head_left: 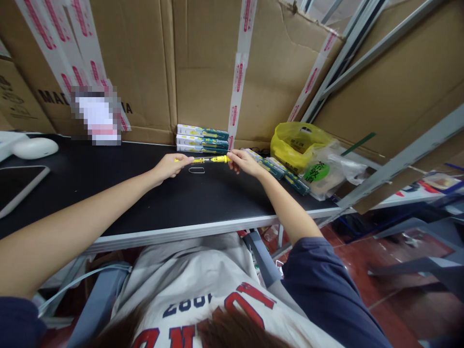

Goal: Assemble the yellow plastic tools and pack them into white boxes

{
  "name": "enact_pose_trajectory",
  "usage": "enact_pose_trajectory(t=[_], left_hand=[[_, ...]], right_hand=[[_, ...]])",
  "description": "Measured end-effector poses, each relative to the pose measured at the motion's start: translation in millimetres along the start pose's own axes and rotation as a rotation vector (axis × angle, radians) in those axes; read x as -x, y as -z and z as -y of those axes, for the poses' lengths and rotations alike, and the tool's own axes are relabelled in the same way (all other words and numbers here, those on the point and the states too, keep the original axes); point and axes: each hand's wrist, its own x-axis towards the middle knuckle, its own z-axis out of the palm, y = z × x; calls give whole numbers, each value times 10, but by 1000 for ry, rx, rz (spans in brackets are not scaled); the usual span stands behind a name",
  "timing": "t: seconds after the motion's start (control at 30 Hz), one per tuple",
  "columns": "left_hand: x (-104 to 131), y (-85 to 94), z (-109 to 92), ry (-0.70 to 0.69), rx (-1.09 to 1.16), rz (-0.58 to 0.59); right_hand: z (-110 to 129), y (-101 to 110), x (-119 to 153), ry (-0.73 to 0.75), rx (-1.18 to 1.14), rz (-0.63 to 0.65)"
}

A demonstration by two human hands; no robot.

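Observation:
A slim yellow tool (210, 159) with a clear and dark middle part is stretched level between my two hands, above the black tabletop (203, 203). My left hand (171, 166) pinches its left end, and the fingers of my right hand (242, 161) close on its right end. Just below the tool lies a small thin wire loop (196, 170). Behind it, against the cardboard, several narrow green and white boxes (202, 138) are stacked. More boxes of that kind (281, 169) lie slanted to the right of my right hand.
A yellow plastic bag (295, 147) and a clear bag with a green label (319, 174) stand at the right, beside a metal frame (377, 164). At the left are a white mouse (35, 148) and a tablet-like device (21, 186). Large cardboard (137, 63) walls the back.

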Motion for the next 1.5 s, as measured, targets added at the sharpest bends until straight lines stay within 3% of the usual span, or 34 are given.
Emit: enact_pose_trajectory(t=[0.33, 0.77, 1.33, 1.5], left_hand=[[-6, 1, 0, -8, -2, -16], [-10, 15, -8, 23, 2, -13], [-11, 4, -10, 2, 5, -11], [1, 0, -24, 6, 5, -7]], right_hand=[[-27, 5, -6, 7, 3, 13], [-116, 53, -55, 159, -161, 12], [-24, 49, -11, 19, -67, 3], [-31, 63, -13, 56, -140, 17]])
